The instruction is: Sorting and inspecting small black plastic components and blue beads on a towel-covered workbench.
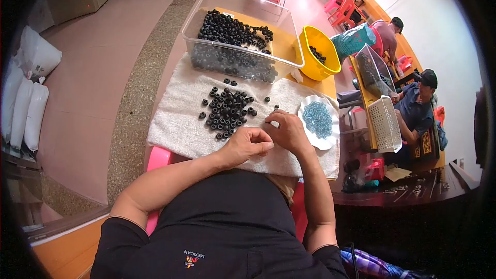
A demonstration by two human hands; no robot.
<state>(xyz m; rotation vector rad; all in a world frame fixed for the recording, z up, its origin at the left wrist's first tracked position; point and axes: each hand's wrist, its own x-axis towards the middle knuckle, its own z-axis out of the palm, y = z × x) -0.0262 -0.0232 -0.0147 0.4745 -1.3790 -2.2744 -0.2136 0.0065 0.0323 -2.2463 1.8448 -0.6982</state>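
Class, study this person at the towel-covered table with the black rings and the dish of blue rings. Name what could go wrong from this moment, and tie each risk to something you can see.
1. The loose black rings lie unboxed on the white towel; a sweep of the left hand could scatter them.
2. The white dish of blue rings sits near the table's right edge, right beside the right hand; a nudge may tip it off.
3. The yellow bowl also sits at the edge and could perhaps slide off.

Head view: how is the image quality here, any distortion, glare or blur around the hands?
Head view: strong fisheye bending, dark vignette at the corners; even daylight, soft shadows; glare on the clear plastic bin rim; left hand and right hand on the white towel reasonably sharp; the small part they pinch is too tiny to resolve.
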